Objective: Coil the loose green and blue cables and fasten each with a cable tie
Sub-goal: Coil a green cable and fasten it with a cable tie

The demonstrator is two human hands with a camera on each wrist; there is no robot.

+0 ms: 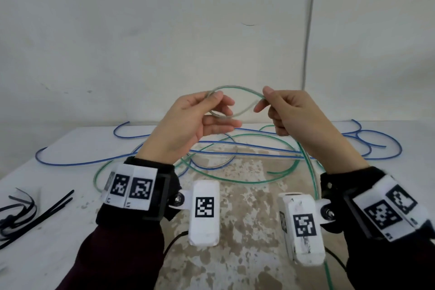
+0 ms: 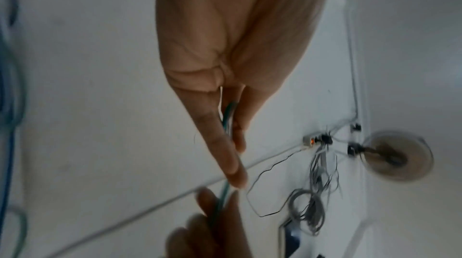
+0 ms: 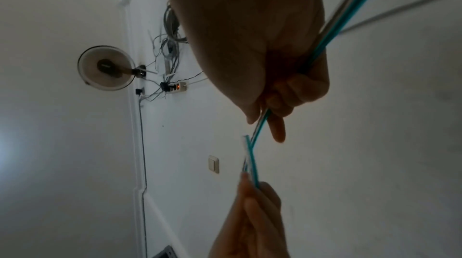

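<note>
Both hands are raised above the table, holding a small loop of the green cable (image 1: 237,89). My left hand (image 1: 213,110) pinches the loop's left side between thumb and fingers. My right hand (image 1: 267,101) pinches the cable on the loop's right side; from there it runs down past my right wrist. The rest of the green cable (image 1: 235,178) lies in loose curves on the table. The blue cable (image 1: 259,148) sprawls across the table behind it. In the left wrist view the green cable (image 2: 226,122) passes between thumb and finger. In the right wrist view the green cable (image 3: 262,122) leaves my fist.
Several black cable ties (image 1: 35,214) lie at the table's left front edge. The white table (image 1: 70,143) has a worn brown patch in the middle. A white wall stands close behind, with a grey conduit (image 1: 309,21) running up it.
</note>
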